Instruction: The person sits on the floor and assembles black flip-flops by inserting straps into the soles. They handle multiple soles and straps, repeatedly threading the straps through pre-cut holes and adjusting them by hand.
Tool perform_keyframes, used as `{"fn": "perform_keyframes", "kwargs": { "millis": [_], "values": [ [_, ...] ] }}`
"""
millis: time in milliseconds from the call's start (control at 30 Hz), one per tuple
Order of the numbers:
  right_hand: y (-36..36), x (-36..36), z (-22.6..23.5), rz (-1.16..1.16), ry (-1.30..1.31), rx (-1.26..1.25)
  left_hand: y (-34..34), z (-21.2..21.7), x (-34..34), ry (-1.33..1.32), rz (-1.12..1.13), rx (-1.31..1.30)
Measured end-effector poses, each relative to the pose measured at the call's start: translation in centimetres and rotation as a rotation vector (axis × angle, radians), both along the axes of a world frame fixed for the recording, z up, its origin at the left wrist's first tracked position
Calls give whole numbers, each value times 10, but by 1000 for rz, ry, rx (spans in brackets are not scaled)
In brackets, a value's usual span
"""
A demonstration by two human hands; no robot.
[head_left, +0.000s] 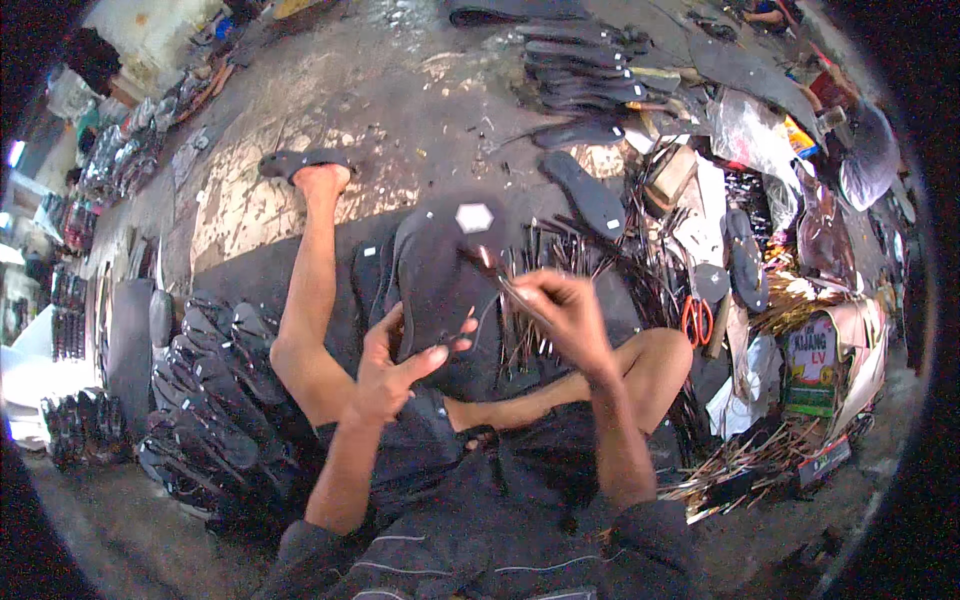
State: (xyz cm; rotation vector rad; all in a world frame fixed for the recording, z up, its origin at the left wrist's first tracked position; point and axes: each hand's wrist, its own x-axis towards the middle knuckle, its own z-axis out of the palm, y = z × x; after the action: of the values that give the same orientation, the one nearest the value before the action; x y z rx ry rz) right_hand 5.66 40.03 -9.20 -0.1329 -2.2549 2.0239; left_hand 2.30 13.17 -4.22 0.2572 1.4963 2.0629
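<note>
Seated on the floor (400,110), the person's left hand (395,365) grips a black sandal sole (440,270) over the lap while the right hand (560,305) pinches a thin strap (500,285) at it, fitting seemingly unfinished, finished soles (215,400) stacked near the floor's left edge.

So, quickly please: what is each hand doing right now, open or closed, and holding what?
Left hand: closed on the black sandal sole.
Right hand: pinched shut on a thin black strap.
</note>
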Motion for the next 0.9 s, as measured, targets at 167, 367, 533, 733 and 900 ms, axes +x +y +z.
{"fn": "perform_keyframes", "kwargs": {
  "millis": [167, 367, 533, 733, 900],
  "values": [
    [-35, -3, 8, -108, 4, 425, 51, -11, 8, 15, 327, -44],
    [-64, -6, 1, -248, 17, -274, 60, -34, 13, -52, 449, -7],
    [-82, -1, -1, -439, 53, -146, 68, -28, 21, 118, 513, -163],
    [-107, -1, -2, -548, 207, -11, 76, -19, 19, 311, 497, -328],
    [-96, -10, -16, -459, 29, -297, 66, -23, 26, 361, 407, -411]
  ]
}}
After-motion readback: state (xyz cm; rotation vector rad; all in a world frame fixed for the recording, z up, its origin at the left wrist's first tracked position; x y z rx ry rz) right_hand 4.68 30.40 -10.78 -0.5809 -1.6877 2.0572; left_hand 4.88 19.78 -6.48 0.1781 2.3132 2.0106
